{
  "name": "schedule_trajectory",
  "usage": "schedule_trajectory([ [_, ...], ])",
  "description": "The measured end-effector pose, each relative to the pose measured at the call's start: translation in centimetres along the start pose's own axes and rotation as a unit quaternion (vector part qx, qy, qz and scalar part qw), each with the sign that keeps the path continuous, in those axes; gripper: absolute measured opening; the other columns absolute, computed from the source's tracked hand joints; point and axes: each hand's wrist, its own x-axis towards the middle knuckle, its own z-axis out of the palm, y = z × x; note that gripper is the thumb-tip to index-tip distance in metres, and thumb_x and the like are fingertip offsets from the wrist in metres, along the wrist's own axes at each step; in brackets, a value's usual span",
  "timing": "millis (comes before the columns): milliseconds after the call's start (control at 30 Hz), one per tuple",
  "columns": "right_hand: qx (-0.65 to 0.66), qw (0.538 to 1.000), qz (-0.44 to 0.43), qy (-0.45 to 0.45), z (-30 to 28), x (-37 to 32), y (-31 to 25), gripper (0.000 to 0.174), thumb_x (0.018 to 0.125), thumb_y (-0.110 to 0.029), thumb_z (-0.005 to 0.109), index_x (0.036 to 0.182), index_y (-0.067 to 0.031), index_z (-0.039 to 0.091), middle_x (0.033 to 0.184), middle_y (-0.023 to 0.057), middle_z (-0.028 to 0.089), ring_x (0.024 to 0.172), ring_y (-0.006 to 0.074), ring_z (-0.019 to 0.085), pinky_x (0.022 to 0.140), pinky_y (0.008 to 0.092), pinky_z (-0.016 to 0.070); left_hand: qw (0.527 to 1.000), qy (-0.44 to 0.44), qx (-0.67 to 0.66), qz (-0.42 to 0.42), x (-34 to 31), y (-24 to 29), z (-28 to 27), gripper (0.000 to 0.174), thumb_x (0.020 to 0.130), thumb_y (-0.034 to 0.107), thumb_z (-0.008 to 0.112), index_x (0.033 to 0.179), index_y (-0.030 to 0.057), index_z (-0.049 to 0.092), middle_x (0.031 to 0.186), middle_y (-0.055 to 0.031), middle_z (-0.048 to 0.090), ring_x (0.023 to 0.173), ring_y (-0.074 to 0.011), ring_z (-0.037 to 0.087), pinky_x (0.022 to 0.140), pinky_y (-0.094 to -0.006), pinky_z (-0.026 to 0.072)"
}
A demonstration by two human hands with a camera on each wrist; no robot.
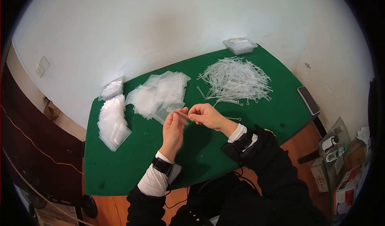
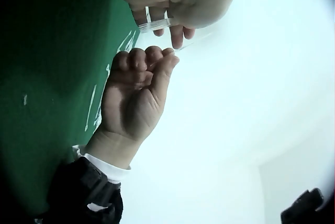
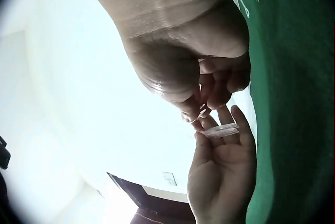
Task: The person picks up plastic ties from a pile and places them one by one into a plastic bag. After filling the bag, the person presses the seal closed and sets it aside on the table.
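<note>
Over the middle of the green table, my left hand (image 1: 172, 134) holds a small bundle of thin clear plastic sticks (image 3: 222, 130) between thumb and fingers. In the left wrist view the bundle lies across the fingers. My right hand (image 1: 208, 116) is close beside it, its other fingers curled in. Its thumb and forefinger pinch a thin clear stick (image 2: 192, 43) at the bundle's end. Behind and to the right lies a large heap of clear sticks (image 1: 238, 79) with small loops at their ends. Loose clear bags (image 1: 158, 95) spread out just behind the left hand.
A fanned stack of clear bags (image 1: 112, 124) lies on the left, with a filled clear packet (image 1: 112, 89) behind it. At the back edge stands a clear tray (image 1: 240, 45). A phone (image 1: 308, 100) lies at the right edge of the green table (image 1: 120, 170).
</note>
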Motion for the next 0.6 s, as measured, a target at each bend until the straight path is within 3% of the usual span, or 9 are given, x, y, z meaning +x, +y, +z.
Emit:
schedule_trajectory([
  [233,-0.007,1.0,-0.006,0.002,0.23,0.0,0.29,0.009,0.081,-0.01,0.06,0.082,-0.0026,0.056,0.071,-0.0009,0.055,0.059,0.0054,0.048,0.051,0.0197,0.0388,0.999,-0.038,0.016,0.002,-0.47,0.27,1.02,0.023,0.094,0.02,0.038,0.108,0.0044,0.048,0.117,-0.0128,0.051,0.108,-0.0204,0.049,0.093,-0.037,0.0373],
  [600,-0.016,0.999,0.02,-0.047,0.14,-0.06,0.07,0.007,0.079,-0.009,0.061,0.081,-0.0032,0.057,0.07,-0.0013,0.054,0.059,0.005,0.047,0.051,0.0194,0.0374,0.994,-0.07,0.084,0.029,-0.47,0.05,0.93,0.024,0.094,0.022,0.041,0.106,0.0034,0.051,0.114,-0.0107,0.053,0.103,-0.0176,0.05,0.087,-0.0302,0.0391],
])
